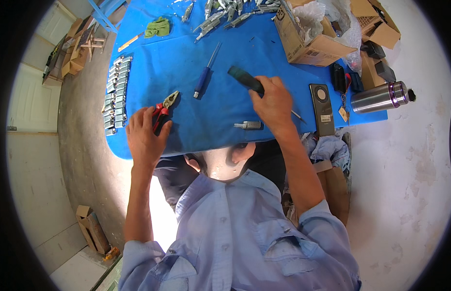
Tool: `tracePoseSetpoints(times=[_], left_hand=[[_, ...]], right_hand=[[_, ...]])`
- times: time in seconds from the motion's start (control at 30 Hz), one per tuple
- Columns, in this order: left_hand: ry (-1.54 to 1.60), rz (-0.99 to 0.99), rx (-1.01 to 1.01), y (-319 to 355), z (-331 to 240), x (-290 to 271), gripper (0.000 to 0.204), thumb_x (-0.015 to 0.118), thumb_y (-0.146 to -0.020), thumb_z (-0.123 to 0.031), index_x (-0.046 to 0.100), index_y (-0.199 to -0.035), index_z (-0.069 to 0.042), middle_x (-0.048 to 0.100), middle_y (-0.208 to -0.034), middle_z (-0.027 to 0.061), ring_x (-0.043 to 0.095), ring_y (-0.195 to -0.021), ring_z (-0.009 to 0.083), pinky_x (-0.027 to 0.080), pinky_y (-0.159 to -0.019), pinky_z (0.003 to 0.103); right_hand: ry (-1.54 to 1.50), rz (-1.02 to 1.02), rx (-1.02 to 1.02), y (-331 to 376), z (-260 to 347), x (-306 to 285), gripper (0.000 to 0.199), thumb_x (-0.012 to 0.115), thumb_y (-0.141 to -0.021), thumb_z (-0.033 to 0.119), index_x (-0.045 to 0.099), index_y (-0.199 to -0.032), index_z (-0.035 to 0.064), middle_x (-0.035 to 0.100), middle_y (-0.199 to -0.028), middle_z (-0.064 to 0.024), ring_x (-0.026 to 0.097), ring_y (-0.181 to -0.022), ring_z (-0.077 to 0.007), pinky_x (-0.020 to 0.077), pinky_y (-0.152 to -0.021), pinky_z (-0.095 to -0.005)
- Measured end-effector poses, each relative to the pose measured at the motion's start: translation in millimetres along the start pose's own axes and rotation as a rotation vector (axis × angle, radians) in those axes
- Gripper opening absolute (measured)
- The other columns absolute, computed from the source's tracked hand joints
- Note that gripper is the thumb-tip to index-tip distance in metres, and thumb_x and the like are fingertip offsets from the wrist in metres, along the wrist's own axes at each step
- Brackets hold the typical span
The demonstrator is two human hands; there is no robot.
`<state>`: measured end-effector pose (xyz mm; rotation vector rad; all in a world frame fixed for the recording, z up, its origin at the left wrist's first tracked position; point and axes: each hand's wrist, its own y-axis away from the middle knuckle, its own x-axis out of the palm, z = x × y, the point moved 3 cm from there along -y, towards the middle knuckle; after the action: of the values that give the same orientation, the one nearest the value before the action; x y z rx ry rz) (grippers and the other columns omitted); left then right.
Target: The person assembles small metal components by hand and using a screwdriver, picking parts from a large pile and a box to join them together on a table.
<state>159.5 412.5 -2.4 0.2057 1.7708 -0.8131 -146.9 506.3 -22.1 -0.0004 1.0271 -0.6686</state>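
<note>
My left hand (145, 131) is closed round the red-and-black handles of a pair of pliers (171, 100), whose jaws point up and away over the blue cloth. In my right hand (275, 104) is a screwdriver with a dark green handle (245, 79); the handle sticks out to the left, a little blurred, and a thin shaft shows right of the hand. Just left of my right wrist, near the table's front edge, lies a small silver metal part (248, 125). A blue-handled screwdriver (202, 81) rests on the cloth between my hands.
Rows of metal parts (118, 94) line the left edge. Further metal parts (230, 13) are heaped at the back, near a green rag (157, 27) and orange-handled tool (130, 42). At right are a cardboard box (310, 48), phone (322, 109), keys (343, 101) and steel flask (378, 98).
</note>
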Motion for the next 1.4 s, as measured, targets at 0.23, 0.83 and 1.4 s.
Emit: tracePoseSetpoints(times=[0.23, 0.83, 1.4], left_hand=[[0.443, 0.045, 0.026, 20, -69, -2, 0.034, 0.080, -0.078, -0.007, 0.067, -0.108, -0.001, 0.067, -0.111, 0.0134, 0.063, -0.104, 0.0316, 0.052, -0.087, 0.040], [1.207, 0.334, -0.353, 37, -96, -9, 0.030, 0.074, -0.088, -0.006, 0.066, -0.116, 0.003, 0.070, -0.105, 0.0088, 0.067, -0.089, 0.0123, 0.055, -0.067, 0.025], [1.298, 0.350, -0.307, 39, -96, -26, 0.006, 0.066, -0.092, -0.005, 0.067, -0.093, 0.001, 0.066, -0.092, 0.0030, 0.063, -0.081, 0.0086, 0.048, -0.068, 0.022]], right_hand=[[0.002, -0.113, -0.208, 16, 14, -8, 0.030, 0.078, -0.077, 0.019, 0.071, -0.105, 0.0089, 0.063, -0.099, -0.0095, 0.062, -0.096, -0.0302, 0.0504, -0.077, -0.0420], [-1.063, 0.586, 0.297, 110, 43, -22, 0.027, 0.060, -0.103, 0.021, 0.066, -0.112, -0.0042, 0.067, -0.093, -0.0019, 0.058, -0.079, -0.0080, 0.0492, -0.072, -0.0242], [-1.293, 0.710, 0.438, 136, 66, -31, 0.038, 0.042, -0.109, 0.030, 0.062, -0.107, -0.0021, 0.044, -0.070, 0.0029, 0.033, -0.058, -0.0048, 0.0305, -0.051, -0.0218]])
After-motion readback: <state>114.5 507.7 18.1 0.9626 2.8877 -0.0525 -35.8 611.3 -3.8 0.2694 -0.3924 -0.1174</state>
